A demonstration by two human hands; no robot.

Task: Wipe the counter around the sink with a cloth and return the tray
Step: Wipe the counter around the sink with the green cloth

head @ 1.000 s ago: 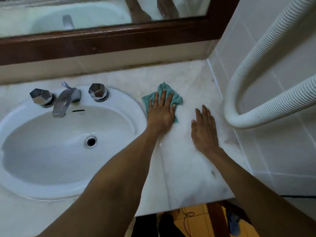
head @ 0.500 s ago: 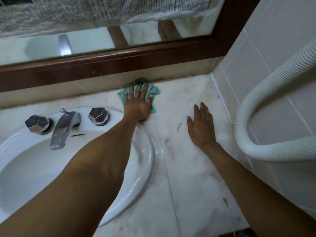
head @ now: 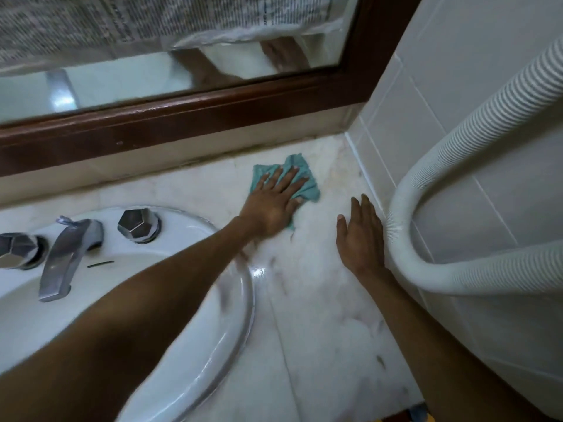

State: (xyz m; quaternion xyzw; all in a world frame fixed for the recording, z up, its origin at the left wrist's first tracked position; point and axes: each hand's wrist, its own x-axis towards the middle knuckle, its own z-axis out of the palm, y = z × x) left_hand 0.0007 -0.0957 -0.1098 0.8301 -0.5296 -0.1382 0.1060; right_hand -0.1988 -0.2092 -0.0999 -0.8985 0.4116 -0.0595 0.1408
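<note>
Beside the sink [head: 237,303], the left hand [head: 271,207], grip wide, presses the green cloth [head: 307,190] flat to rub the table [head: 320,324] clean.

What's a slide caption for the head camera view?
Left hand presses a teal cloth on the marble counter beside the sink, right hand flat.

Marble counter [head: 320,330], white sink [head: 189,229] set in, teal cloth [head: 297,162] and flat right hand [head: 361,239] on it
</note>
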